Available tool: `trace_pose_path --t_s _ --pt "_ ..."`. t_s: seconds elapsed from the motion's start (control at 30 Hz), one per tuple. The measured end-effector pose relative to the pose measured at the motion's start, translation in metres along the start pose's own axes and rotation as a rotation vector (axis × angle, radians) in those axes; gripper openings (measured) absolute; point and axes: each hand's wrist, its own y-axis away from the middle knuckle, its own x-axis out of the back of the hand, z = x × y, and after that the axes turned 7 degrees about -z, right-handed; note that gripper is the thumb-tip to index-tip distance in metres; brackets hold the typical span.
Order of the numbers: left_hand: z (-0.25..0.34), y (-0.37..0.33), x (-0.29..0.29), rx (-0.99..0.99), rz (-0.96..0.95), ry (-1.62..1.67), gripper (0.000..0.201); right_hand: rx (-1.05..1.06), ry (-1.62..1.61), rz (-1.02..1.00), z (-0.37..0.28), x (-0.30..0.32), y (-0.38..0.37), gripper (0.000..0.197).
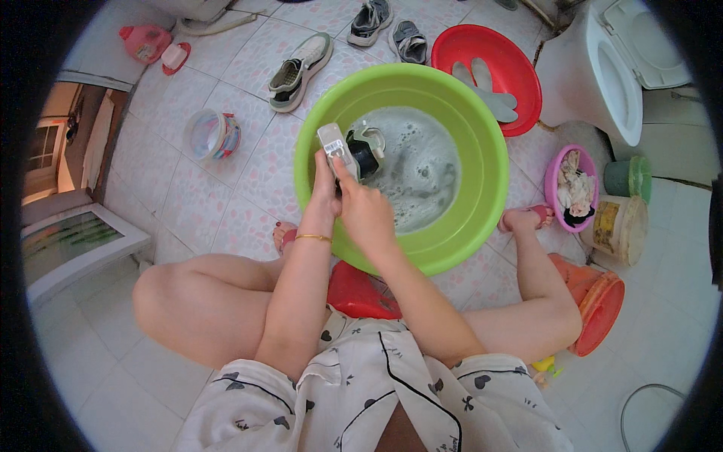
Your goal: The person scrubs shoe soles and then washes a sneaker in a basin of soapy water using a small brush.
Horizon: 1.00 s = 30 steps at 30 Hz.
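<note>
My left hand (325, 188) grips a white sneaker (339, 147) with a dark lining, holding it tilted over the left side of a large green basin (482, 203). My right hand (367, 215) is at the same sneaker, its index finger pressed against the pale part; the other fingers are curled and partly hidden. Cloudy, sudsy water (422, 169) fills the bottom of the basin. A similar white and black sneaker (301, 71) stands on the tiles beyond the basin's left rim.
Two grey shoes (370, 21) stand at the back. Insoles lie in a red basin (527, 113) by the toilet (614, 83). At left are a clear tub (213, 135) and a pink bottle (145, 43). A pink basket (552, 188) and buckets (614, 226) line the right side.
</note>
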Motion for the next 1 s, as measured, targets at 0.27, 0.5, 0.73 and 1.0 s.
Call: trace_pose_path --t_s 0.27,0.5,0.73,1.0 --pt "-0.014 0.018 -0.023 0.194 -0.059 -0.141 0.049 -0.001 -0.007 0.142 0.067 0.011 -0.038 0.039" --pt "-0.001 0.019 -0.031 0.221 0.037 -0.002 0.050 -0.148 -0.296 0.330 0.186 0.007 -0.035 0.047" --pt "0.013 0.021 -0.021 0.254 0.064 0.081 0.058 -0.520 -0.054 0.042 0.238 -0.066 -0.007 0.065" --pt "0.012 0.016 -0.021 0.299 0.037 0.137 0.063 -0.468 -0.506 -0.092 0.181 -0.076 0.008 0.049"
